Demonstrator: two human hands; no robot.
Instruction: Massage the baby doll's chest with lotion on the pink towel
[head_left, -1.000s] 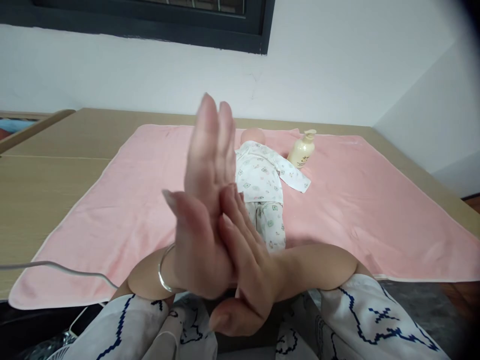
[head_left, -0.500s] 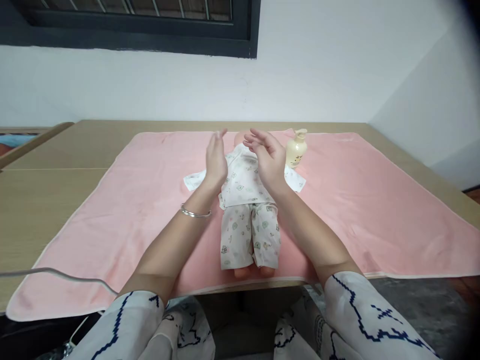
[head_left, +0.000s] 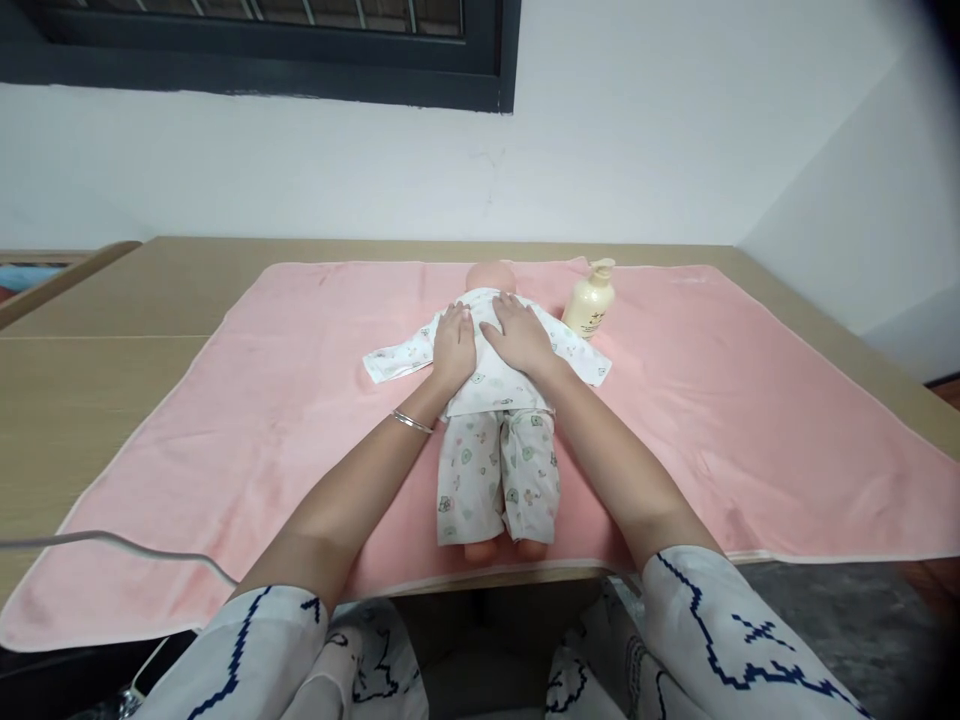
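Note:
A baby doll [head_left: 495, 440] in white printed clothes lies face down on a pink towel [head_left: 712, 400], head toward the wall. My left hand [head_left: 454, 347] lies flat and open on the doll's back, a silver bangle on its wrist. My right hand [head_left: 519, 338] rests beside it, also flat and open, on the upper back. Neither hand holds anything. A cream pump bottle [head_left: 590, 301] stands on the towel just right of the doll's shoulder.
The towel covers a wooden table [head_left: 97, 370] set against a white wall under a dark window frame. A white cable [head_left: 112, 545] crosses the near left corner. The table's front edge is just under the doll's feet.
My hands were pressed palm to palm close to the camera, then parted and reached out over the doll. Now both palms lie flat on its back.

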